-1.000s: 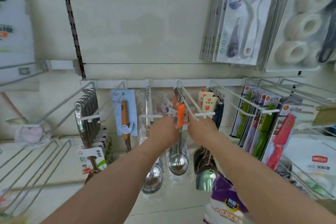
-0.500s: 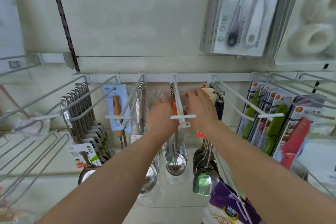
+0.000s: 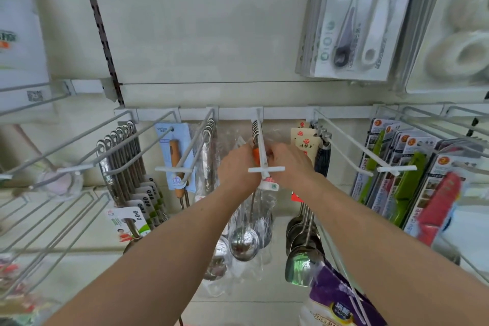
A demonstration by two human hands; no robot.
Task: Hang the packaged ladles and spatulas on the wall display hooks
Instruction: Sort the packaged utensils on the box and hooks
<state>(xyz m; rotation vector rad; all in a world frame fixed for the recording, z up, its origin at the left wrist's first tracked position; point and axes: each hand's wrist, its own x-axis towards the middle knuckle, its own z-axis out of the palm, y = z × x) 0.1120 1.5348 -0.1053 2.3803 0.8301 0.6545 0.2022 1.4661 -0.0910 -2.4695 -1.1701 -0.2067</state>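
A packaged ladle (image 3: 244, 242) with an orange handle top hangs in clear plastic under the white centre hook (image 3: 260, 145). My left hand (image 3: 238, 168) and my right hand (image 3: 289, 164) both grip the top of its pack, one on each side of the hook's prong. Several more ladle handles sit on the same hook behind it, close to the wall. The hook's white cross tip (image 3: 266, 170) lies in front of my hands and hides part of the orange handle.
Left hooks carry steel utensils (image 3: 120, 156) and a blue-carded tool (image 3: 176, 156). Right of the hands hang spatulas (image 3: 301, 251) with tan tags, then boxed knives (image 3: 404, 177). Empty wire hooks stick out at left. A purple bag (image 3: 338, 302) sits low right.
Both hands have slid the orange-handled ladle pack along the centre hook from near its tip toward the wall. The camera has moved closer and tilted slightly up.
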